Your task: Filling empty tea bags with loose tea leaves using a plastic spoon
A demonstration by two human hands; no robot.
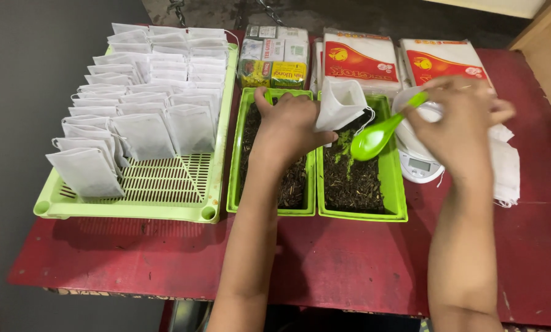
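Empty white filter bag [340,101] held open over the tea trays, pinched in left hand [287,126] | right hand [457,120] grips green spoon [380,134], bowl empty | done: many filled bags in left basket [217,184] | left: loose tea in both green trays [395,184].

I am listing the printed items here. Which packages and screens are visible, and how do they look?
Small boxes: table back, behind the left tray; white, yellow-green.
Two flat packs: back right; white plastic, red-orange panels.
Scale screen: right of the trays, small grey rectangle on a white body.
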